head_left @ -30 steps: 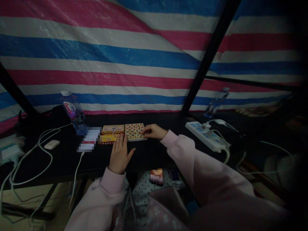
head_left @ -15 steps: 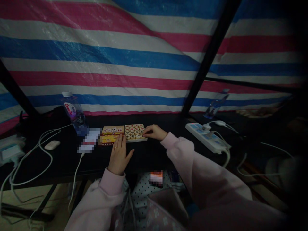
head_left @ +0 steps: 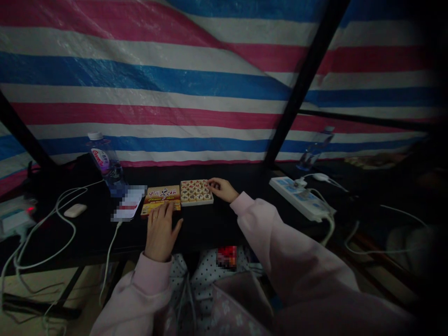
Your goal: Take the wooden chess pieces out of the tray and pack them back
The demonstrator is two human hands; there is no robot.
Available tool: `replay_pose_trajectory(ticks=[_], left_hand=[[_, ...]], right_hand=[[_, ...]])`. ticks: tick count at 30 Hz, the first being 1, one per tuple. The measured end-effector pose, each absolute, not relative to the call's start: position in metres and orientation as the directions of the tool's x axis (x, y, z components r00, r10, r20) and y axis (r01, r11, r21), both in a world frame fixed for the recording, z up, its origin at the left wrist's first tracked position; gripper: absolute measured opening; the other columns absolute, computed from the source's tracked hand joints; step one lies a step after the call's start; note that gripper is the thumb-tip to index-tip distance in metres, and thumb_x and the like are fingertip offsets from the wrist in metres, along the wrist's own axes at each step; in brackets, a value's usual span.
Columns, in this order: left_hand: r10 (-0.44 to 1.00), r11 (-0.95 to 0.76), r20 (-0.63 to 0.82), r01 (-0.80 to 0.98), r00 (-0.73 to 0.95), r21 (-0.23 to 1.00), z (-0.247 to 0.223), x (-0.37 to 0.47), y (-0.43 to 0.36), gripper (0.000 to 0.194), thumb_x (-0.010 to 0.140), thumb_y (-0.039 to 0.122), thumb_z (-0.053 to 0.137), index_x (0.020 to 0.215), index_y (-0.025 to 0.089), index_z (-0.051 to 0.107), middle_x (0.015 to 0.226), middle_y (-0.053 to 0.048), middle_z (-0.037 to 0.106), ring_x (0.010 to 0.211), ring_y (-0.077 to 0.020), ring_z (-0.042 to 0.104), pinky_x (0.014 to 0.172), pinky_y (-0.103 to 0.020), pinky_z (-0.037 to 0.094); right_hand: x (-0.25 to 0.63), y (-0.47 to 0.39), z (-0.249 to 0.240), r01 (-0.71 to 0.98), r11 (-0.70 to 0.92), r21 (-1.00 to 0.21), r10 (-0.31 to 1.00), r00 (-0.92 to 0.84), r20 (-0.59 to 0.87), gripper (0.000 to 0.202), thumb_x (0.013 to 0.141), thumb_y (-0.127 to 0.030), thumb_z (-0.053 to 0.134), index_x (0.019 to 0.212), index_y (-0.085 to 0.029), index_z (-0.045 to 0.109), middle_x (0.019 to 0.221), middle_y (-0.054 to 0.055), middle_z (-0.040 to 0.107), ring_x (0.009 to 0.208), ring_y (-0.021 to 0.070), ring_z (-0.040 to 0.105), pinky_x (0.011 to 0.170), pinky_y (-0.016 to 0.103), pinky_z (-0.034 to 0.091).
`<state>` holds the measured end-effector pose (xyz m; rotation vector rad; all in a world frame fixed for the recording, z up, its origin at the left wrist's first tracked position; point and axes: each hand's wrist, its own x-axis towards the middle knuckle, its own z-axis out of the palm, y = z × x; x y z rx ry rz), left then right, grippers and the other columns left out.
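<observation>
A white tray [head_left: 196, 203] of round Chinese chess pieces [head_left: 191, 190] with red and dark characters lies on the black table. Directly left of it is the yellow and brown chess box lid [head_left: 164, 191], printed side up. My left hand [head_left: 161, 233] lies flat on the lid's near edge, fingers stretched and thumb out to the right. At the tray's upper right corner, my right hand [head_left: 223, 189] has its fingertips pinched together against the pieces there. Whether a piece is between those fingers is hidden.
Left of the lid are a phone [head_left: 129, 204] on a cable and a water bottle [head_left: 108, 165]. Further left lies a white earphone case [head_left: 75, 210] among white cables. A power strip [head_left: 297, 198] is on the right, with another bottle [head_left: 315, 149] behind it.
My left hand has slid left and toward me, showing more of the lid, whose near side has swung left. My right fingertips have moved up the tray's right edge to its far corner.
</observation>
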<state>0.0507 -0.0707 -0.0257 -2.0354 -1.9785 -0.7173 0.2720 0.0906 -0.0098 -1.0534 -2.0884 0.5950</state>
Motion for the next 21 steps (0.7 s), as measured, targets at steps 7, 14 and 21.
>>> replay_pose_trajectory(ticks=[7,14,21], left_hand=[[0.832,0.075,0.517,0.965,-0.2,0.252,-0.015,0.052,-0.074,0.044,0.083,0.047,0.048,0.121,0.026,0.054,0.129,-0.012,0.048,0.12,-0.028,0.041,0.099,-0.051,0.03],[0.833,0.189,0.459,0.938,-0.31,0.292,-0.012,0.052,-0.069,0.047,0.08,0.054,0.049,0.121,0.033,0.052,0.143,-0.008,0.036,0.132,-0.0311,0.025,0.096,-0.068,0.018],[0.864,0.23,0.39,0.94,-0.317,0.253,-0.01,0.051,-0.067,0.067,0.072,0.059,0.055,0.13,0.03,0.042,0.144,-0.01,0.032,0.127,-0.0327,0.031,0.095,-0.063,0.024]], right_hand=[[0.272,0.094,-0.018,0.566,0.47,-0.677,0.877,-0.386,0.287,0.034,0.079,-0.021,0.054,0.112,-0.013,0.06,0.063,-0.002,0.056,0.053,0.0073,0.047,0.054,0.02,0.038],[0.27,0.093,-0.017,0.584,0.43,-0.688,0.89,-0.404,0.213,0.045,0.081,-0.018,0.052,0.125,-0.01,0.051,0.066,-0.001,0.057,0.056,0.0085,0.049,0.056,0.021,0.039],[0.27,0.094,-0.019,0.562,0.431,-0.706,0.886,-0.411,0.214,0.055,0.075,-0.013,0.053,0.129,-0.007,0.045,0.065,-0.003,0.054,0.058,0.0088,0.048,0.058,0.021,0.039]])
